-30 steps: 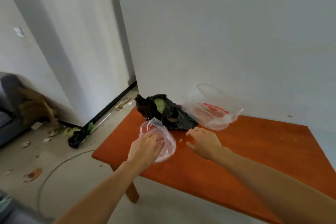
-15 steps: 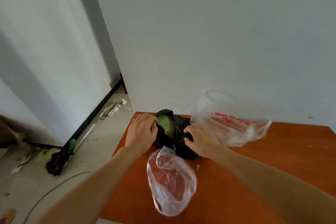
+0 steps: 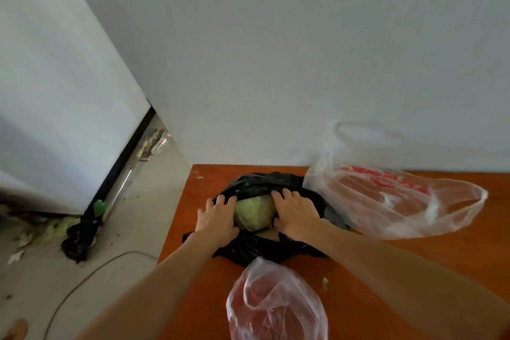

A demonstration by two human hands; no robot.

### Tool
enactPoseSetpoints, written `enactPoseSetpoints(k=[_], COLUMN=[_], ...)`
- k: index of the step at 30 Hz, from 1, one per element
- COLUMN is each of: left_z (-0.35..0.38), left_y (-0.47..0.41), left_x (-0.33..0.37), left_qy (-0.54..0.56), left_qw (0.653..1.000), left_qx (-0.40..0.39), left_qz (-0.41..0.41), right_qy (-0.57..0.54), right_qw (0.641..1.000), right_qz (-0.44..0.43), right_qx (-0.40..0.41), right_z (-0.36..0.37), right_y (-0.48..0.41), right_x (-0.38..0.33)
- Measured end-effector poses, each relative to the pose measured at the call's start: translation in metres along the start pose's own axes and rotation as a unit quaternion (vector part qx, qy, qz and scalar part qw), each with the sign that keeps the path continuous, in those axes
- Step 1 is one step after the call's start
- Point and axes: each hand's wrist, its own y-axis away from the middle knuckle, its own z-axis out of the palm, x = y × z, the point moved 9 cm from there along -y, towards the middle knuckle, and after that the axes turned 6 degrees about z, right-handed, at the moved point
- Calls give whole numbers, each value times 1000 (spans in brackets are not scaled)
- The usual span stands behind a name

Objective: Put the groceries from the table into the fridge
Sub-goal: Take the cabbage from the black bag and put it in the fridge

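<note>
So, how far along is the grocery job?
Done: nothing visible, every bag lies on the table. In hand: the left hand and right hand grip the cabbage inside the black bag. Left: that, the bag of meat and the red-printed bag.

The left hand [image 3: 218,218] has let go of the clear bag of meat [image 3: 276,303]. With the right hand [image 3: 296,214] it now cups the cabbage [image 3: 255,212], and the black bag [image 3: 256,248] has been spread wider.

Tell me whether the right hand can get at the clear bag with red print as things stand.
Probably yes. The right hand cups the cabbage in the black bag, and the clear bag with red print lies just beside it, nothing between; it must let go first.
</note>
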Motion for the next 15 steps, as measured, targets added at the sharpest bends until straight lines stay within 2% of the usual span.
enactPoseSetpoints(k=[7, 10, 13, 15], left_z=[2, -6, -8, 2], left_y=[-75, -99, -118, -130], left_x=[-33, -40, -65, -81], left_qy=[13, 54, 147, 169], left_qw=[999, 993, 979, 975], left_qx=[27, 76, 133, 141], left_qz=[34, 66, 47, 34], right_qy=[-77, -133, -194, -254], right_qw=[997, 991, 980, 963], right_qz=[-21, 0, 42, 87], right_qx=[3, 11, 10, -3], right_z=[-5, -6, -1, 10], right_y=[-68, -95, -125, -141], right_x=[22, 20, 22, 29])
